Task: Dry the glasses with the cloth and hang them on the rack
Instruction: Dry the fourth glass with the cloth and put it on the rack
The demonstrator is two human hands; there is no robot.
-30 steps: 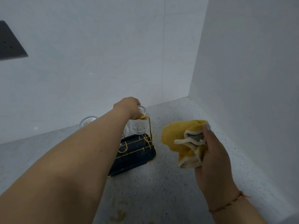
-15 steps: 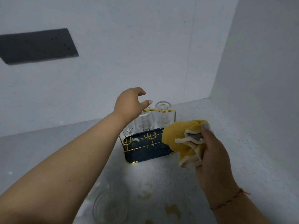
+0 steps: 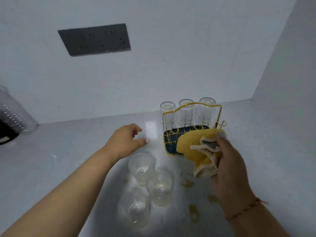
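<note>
Three clear glasses hang upside down on the gold wire rack (image 3: 220, 115) with a dark blue tray, near the back wall: left glass (image 3: 168, 115), middle glass (image 3: 186, 113), right glass (image 3: 206, 112). Three more clear glasses stand upright on the counter in front: one (image 3: 141, 167), another (image 3: 160, 187) and a nearer one (image 3: 136, 209). My left hand (image 3: 125, 141) hovers empty, fingers loosely apart, left of the rack and just above the farthest upright glass. My right hand (image 3: 229, 165) grips a bunched yellow cloth (image 3: 193, 146) in front of the rack's tray.
A grey socket plate (image 3: 94, 39) is on the back wall. A clear ribbed plastic container (image 3: 12, 113) with something dark stands at the far left. Yellowish ring stains (image 3: 194, 212) mark the pale counter. A side wall closes the right.
My left hand has let go of the glass on the rack and drawn back leftwards, empty. The view has swung left and down, bringing the upright glasses into sight. The cloth stays gripped.
</note>
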